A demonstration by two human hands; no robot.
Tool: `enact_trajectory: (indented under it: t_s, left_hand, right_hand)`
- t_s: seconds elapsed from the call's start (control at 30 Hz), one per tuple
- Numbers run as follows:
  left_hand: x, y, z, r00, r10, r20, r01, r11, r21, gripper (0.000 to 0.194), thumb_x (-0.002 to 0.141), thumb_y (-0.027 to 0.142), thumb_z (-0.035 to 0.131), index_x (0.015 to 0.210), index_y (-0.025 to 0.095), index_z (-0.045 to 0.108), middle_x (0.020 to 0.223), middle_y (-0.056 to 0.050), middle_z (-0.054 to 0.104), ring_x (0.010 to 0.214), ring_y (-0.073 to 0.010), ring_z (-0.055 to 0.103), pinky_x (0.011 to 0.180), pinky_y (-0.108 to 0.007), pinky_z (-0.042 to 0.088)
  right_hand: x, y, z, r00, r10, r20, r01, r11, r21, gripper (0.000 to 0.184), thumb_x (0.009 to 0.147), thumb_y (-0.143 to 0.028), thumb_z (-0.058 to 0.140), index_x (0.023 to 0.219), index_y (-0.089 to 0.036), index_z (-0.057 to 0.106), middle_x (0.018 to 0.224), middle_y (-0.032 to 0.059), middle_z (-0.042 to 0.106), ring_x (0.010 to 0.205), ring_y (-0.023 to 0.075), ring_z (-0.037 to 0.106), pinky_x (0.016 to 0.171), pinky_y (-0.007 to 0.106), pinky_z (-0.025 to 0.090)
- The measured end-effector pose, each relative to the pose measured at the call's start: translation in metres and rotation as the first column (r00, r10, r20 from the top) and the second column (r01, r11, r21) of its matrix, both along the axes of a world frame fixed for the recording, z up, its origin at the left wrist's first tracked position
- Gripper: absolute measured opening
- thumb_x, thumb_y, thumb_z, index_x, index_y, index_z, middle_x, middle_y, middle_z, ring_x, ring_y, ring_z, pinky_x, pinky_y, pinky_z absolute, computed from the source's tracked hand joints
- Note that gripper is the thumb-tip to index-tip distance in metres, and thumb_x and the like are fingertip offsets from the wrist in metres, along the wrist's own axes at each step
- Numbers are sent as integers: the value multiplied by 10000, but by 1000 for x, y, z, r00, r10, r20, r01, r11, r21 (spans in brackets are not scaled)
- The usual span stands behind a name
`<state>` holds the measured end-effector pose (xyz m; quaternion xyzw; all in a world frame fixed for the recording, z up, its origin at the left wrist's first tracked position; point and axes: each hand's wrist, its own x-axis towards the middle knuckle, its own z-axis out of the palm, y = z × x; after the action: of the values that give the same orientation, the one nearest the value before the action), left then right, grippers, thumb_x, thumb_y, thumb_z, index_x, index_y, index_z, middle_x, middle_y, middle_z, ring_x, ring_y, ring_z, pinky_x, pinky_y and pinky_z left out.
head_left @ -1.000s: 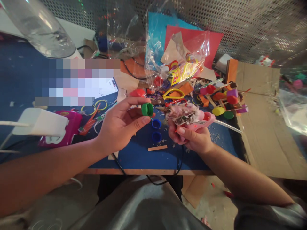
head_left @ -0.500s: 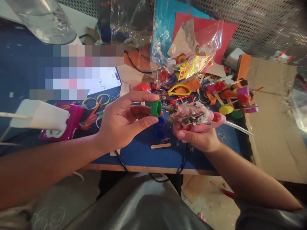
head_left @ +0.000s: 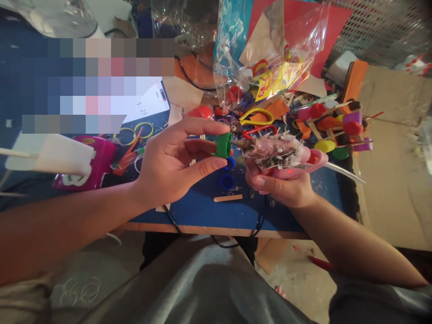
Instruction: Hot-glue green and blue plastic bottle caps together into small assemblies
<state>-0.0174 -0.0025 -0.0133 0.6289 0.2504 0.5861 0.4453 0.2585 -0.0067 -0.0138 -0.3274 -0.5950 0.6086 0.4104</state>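
Between the thumb and fingers of my left hand [head_left: 178, 157] is a green bottle cap [head_left: 222, 145], its open side turned to the right. My right hand [head_left: 283, 182] is wrapped round a pink hot glue gun [head_left: 283, 155], whose front is crusted with glue strands and grey debris. The gun's nozzle points left and sits at the cap's open rim; whether it touches the inside I cannot tell. A clear glue stick [head_left: 346, 173] juts from the back of the gun. Below the cap, two blue caps [head_left: 227, 182] rest on the table beside a wooden stick [head_left: 228, 198].
Scissors with yellow handles [head_left: 256, 117] lie behind my hands. A clear plastic bag [head_left: 270, 76] with colourful contents stands at the back. Stick-and-cap pieces [head_left: 337, 123] crowd the right, near cardboard [head_left: 394, 157]. To the left are a phone [head_left: 148, 104] and a magenta box [head_left: 104, 155].
The view has shifted slightly. The green cap has turned a little, and the glue gun's nozzle now reaches its open rim. Both hands keep their hold.
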Motion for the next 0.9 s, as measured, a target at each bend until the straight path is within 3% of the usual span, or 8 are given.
enact_trajectory:
  t_s: [0.1, 0.17, 0.3, 0.5, 0.6, 0.67, 0.8, 0.9]
  left_hand:
    - [-1, -2, 7, 999, 10, -45, -15, 993, -118, 394, 916, 317, 1088, 1266, 312, 909, 1383, -59, 895, 1083, -238, 917, 1024, -424, 839]
    - [-1, -3, 10, 999, 8, -37, -13, 991, -134, 378, 894, 335, 1105, 1215, 301, 907, 1365, -62, 895, 1125, -257, 913, 1043, -440, 836]
    - [0, -4, 11, 1000, -2, -12, 0, 990, -142, 383, 891, 319, 1110, 1209, 297, 898, 1363, -62, 884, 1156, -265, 913, 1066, -445, 826]
    - [0, -4, 10, 999, -7, -36, 2, 990, -140, 414, 882, 340, 1119, 1226, 304, 892, 1378, -49, 894, 1128, -254, 916, 1073, -463, 827]
    - [0, -4, 10, 1000, 2, -26, -5, 994, -107, 345, 936, 297, 1070, 1235, 306, 898, 1371, -45, 897, 1091, -228, 918, 1039, -427, 832]
    - [0, -5, 10, 1000, 3, -20, -5, 994, -109, 363, 921, 304, 1085, 1231, 305, 897, 1368, -48, 897, 1098, -238, 919, 1034, -432, 833]
    - [0, -4, 10, 1000, -2, -30, -3, 986, -165, 451, 859, 362, 1135, 1227, 298, 882, 1379, -61, 891, 1119, -266, 921, 1063, -463, 830]
    - [0, -4, 10, 1000, -6, -29, 2, 990, -140, 430, 867, 343, 1129, 1220, 303, 888, 1378, -55, 895, 1116, -254, 920, 1065, -445, 830]
  right_hand:
    - [0, -2, 0, 1000, -18, -23, 18, 999, -30, 251, 912, -393, 1057, 979, -275, 846, 763, -33, 678, 573, 113, 548, 493, 279, 451]
    - [0, -3, 0, 999, -33, -5, 33, 999, -39, 308, 889, -423, 1072, 888, -259, 811, 738, -26, 664, 566, 120, 545, 473, 283, 440]
    - [1, -3, 0, 999, -47, 15, 47, 998, -44, 384, 863, -436, 1091, 1135, -290, 863, 778, -23, 692, 569, 136, 550, 467, 295, 443]
    - [1, -3, 2, 1000, -30, 4, 31, 999, -28, 454, 866, -439, 1095, 1251, -315, 889, 766, -26, 687, 576, 147, 546, 491, 313, 454]
    - [1, -3, 3, 1000, -18, 17, 18, 1000, -12, 311, 896, -435, 1071, 1080, -279, 875, 742, -32, 678, 576, 133, 551, 515, 306, 467]
    - [0, -2, 4, 999, -18, 33, 18, 1000, -8, 317, 890, -458, 1071, 1003, -260, 852, 714, -37, 660, 560, 128, 540, 509, 304, 462]
    - [-2, -1, 6, 1000, 0, 23, 0, 1000, 4, 326, 883, -441, 1075, 1064, -275, 862, 700, -45, 647, 562, 137, 540, 534, 309, 491]
    - [-3, -1, 10, 998, -19, 52, 18, 1000, 19, 314, 876, -459, 1078, 891, -274, 825, 659, -31, 620, 584, 160, 564, 564, 330, 524]
